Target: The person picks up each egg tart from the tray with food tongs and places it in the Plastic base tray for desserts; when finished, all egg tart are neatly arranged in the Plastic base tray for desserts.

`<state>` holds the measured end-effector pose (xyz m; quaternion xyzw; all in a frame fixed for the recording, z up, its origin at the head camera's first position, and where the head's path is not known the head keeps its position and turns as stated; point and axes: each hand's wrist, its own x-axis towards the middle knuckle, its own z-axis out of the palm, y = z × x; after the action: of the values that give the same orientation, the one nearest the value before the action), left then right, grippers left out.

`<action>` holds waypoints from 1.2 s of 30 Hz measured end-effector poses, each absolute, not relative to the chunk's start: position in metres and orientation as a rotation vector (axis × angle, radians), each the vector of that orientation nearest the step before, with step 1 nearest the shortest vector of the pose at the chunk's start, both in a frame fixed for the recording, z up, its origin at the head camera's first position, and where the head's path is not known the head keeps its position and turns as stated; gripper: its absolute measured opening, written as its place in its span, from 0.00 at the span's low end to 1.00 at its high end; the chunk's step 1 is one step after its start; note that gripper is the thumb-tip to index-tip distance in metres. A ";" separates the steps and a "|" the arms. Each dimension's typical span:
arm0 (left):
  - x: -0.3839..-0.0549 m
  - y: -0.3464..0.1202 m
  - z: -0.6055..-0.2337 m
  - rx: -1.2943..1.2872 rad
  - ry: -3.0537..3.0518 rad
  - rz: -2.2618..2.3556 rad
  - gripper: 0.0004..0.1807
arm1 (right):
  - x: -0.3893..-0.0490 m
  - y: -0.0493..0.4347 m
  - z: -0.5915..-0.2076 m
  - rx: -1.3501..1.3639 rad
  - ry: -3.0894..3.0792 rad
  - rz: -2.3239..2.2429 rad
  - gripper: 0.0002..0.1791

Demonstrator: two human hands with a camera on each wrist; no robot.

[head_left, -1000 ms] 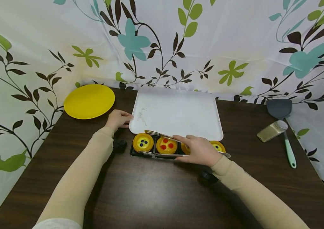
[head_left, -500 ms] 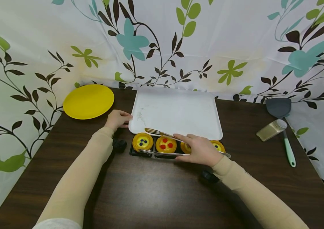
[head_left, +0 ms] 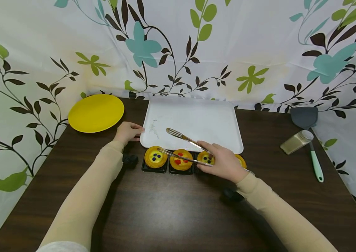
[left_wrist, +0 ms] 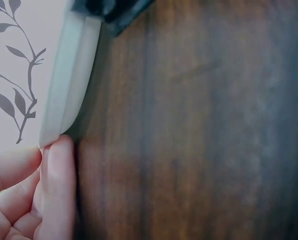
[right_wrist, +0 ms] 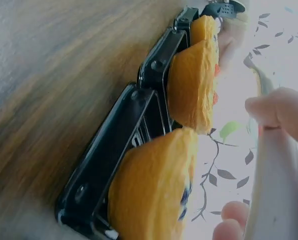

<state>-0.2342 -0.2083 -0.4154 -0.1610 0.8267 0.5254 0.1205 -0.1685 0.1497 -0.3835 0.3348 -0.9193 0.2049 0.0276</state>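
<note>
My left hand (head_left: pixel 127 133) pinches the left edge of a white rectangular tray (head_left: pixel 193 120); in the left wrist view thumb and fingers close on the tray's rim (left_wrist: pixel 71 85). In my right hand (head_left: pixel 225 162) are metal tongs (head_left: pixel 182 136), arms spread apart, pointing left above a row of egg tarts. The row sits in a black compartmented holder (head_left: pixel 155 170). One tart (head_left: pixel 150 161) bears blue dots, the one beside it (head_left: pixel 180 167) red pieces. In the right wrist view a tart (right_wrist: pixel 144 195) stands above the holder's wall (right_wrist: pixel 101 155). My right hand partly hides the right-hand tarts.
A yellow plate (head_left: pixel 96 113) lies at the back left. On the right are a shaker jar (head_left: pixel 296 142) with pale contents and a grey turner (head_left: pixel 304 117) with a green handle. A patterned cloth (head_left: pixel 178 45) hangs behind the dark wooden table (head_left: pixel 171 210).
The tongs have spread wider and moved away from me, one arm now over the white tray. My right hand has shifted with them. The left hand keeps its hold on the tray.
</note>
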 end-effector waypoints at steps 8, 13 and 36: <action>-0.234 -0.207 -0.414 -0.473 2.407 1.543 0.20 | -0.173 0.170 -0.382 0.850 -2.843 0.741 0.41; -0.232 -0.206 -0.410 -0.466 2.399 1.545 0.21 | -0.177 0.185 -0.380 0.745 -2.867 0.738 0.41; -0.232 -0.206 -0.412 -0.479 2.402 1.511 0.20 | -0.202 0.273 -0.405 0.217 -2.863 0.777 0.39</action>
<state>-0.2324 -0.2058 -0.4124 -0.1650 0.8274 0.5205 0.1315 -0.2017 0.2734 -0.4048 0.0727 -0.9592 0.2603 0.0834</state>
